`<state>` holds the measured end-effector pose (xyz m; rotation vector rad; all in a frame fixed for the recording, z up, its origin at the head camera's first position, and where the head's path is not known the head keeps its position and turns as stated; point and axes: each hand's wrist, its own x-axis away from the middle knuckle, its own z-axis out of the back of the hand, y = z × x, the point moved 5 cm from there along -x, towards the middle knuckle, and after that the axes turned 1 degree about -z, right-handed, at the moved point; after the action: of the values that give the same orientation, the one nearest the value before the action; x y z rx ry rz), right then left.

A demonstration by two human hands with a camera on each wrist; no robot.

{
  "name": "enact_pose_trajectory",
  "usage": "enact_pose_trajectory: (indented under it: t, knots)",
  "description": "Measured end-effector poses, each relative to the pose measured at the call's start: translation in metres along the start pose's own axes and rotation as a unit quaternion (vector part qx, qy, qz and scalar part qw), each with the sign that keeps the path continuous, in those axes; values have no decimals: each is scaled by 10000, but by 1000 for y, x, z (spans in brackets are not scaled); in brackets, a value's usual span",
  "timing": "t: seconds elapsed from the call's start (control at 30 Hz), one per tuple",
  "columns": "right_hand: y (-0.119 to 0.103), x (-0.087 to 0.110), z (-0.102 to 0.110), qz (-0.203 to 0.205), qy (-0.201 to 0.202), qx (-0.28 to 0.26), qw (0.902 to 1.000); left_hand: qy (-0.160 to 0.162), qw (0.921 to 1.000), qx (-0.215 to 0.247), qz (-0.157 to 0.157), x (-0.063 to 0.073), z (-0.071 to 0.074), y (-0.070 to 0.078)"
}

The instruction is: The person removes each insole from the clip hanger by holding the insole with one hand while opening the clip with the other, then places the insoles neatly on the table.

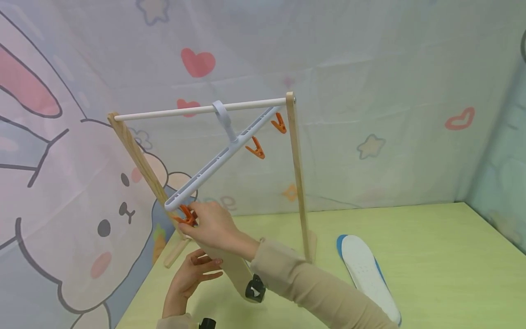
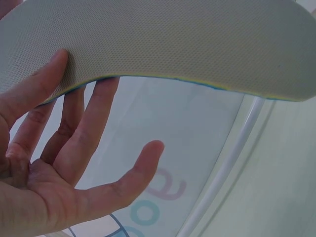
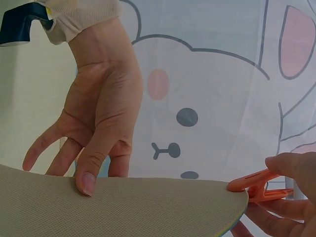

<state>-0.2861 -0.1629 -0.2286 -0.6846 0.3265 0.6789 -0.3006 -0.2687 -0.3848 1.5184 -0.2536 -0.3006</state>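
A beige, mesh-faced insole (image 1: 235, 273) hangs below the low end of a white clip hanger (image 1: 205, 171). My right hand (image 1: 215, 226) pinches the handles of an orange clip (image 1: 186, 215) at that end. In the right wrist view, the jaws of the orange clip (image 3: 259, 186) are at the insole's tip. My left hand (image 1: 192, 278) holds the insole's edge lower down. The left wrist view shows the insole (image 2: 173, 44) with one fingertip on its mesh face, other fingers behind the edge and one finger stretched out apart from it.
The tilted hanger hooks over the white rod (image 1: 164, 114) of a wooden stand (image 1: 299, 178). Two more orange clips (image 1: 256, 148) hang from its raised half. On the green table (image 1: 444, 256), another insole (image 1: 365, 269), white with blue edges, lies to the right. A printed cloth (image 1: 390, 82) stands behind.
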Motion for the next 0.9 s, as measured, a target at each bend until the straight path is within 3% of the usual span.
enact_pose_trajectory:
  t: [0.37,0.6,0.9]
  knots:
    - [2,-1,0,-179,177,-133,9996,-32,10000,-34,-32,-3,1,-4]
    - [3,-3,-1,-269,223,88,9994,-193,9997,53,-113,-4,0,-2]
    - [3,-6,3,-28,616,579,9964,-173,9997,98,-129,-5,-1,-5]
